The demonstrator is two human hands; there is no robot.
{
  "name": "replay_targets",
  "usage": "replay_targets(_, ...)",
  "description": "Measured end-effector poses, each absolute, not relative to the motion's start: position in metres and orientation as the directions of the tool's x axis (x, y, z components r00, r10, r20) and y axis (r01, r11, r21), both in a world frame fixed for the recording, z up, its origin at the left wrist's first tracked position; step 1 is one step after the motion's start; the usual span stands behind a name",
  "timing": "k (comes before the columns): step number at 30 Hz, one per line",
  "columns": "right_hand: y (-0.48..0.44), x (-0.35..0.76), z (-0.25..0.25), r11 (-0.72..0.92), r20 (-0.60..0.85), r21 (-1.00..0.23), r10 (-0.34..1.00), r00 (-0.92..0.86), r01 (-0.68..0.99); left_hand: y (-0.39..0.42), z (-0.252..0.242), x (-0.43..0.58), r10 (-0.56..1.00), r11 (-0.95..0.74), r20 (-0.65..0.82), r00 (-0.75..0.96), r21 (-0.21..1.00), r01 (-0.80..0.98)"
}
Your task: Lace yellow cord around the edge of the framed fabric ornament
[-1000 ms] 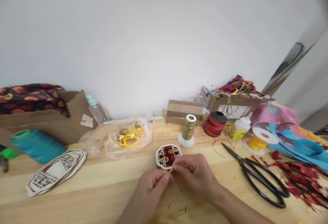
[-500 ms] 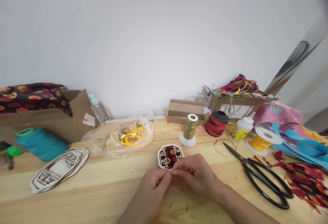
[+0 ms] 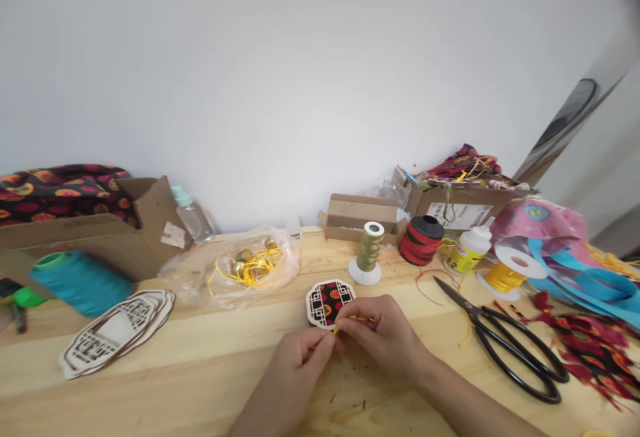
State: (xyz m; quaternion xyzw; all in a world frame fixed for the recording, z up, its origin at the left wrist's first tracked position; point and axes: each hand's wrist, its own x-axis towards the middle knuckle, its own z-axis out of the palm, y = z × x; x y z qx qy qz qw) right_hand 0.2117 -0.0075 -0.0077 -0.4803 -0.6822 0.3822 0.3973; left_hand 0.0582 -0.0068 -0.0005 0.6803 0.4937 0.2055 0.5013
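Observation:
My left hand [image 3: 300, 361] and my right hand [image 3: 383, 337] meet at the near middle of the wooden table [image 3: 200, 370], fingertips pinched together on a thin yellow cord [image 3: 356, 320]. Just beyond the fingertips lies a small wooden lattice frame with black-and-red patterned fabric inside [image 3: 327, 301], touching my right fingers. Which part of the cord each hand pinches is hard to make out.
Black scissors [image 3: 505, 347] lie to the right. Behind stand a gold thread spool [image 3: 369, 252], a red-and-black spool [image 3: 420, 240], a glue bottle [image 3: 468, 250] and a yellow spool [image 3: 507, 270]. A bag of bells and yellow cord [image 3: 245, 265], a teal spool [image 3: 80, 282], stacked lattice frames [image 3: 115, 332] and cardboard boxes [image 3: 90, 237] are at left.
Both hands stay pinched on the yellow cord at the frame's near edge, with small finger shifts. The view has drifted slightly.

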Motion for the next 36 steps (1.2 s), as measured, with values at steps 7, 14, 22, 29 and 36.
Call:
replay_targets(7, -0.008, 0.213, -0.01, 0.184, 0.121, -0.937, 0.968, -0.22, 0.297, -0.007, 0.001, 0.058, 0.885, -0.001, -0.2, 0.419, 0.901, 0.433)
replay_targets(14, -0.001, 0.219, -0.013, 0.231, 0.193, -0.815, 0.973, -0.126, 0.531, -0.007, -0.002, 0.051, 0.876, 0.021, -0.217, 0.431, 0.909, 0.416)
replay_targets(22, 0.001, 0.224, -0.003, 0.093, 0.038, -0.949, 0.982, -0.185, 0.3, -0.007, -0.006, 0.055, 0.844, 0.244, -0.357, 0.401, 0.92, 0.306)
replay_targets(29, -0.005, 0.229, 0.005, -0.334, -0.227, -0.924, 0.871, -0.436, -0.188, -0.007, -0.003, 0.055, 0.869, 0.117, -0.267, 0.416, 0.929, 0.351)
replay_targets(36, -0.008, 0.223, 0.005, -0.424, -0.252, -0.859, 0.838, -0.484, -0.287, -0.007, -0.001, 0.057, 0.863, 0.189, -0.31, 0.4, 0.93, 0.314)
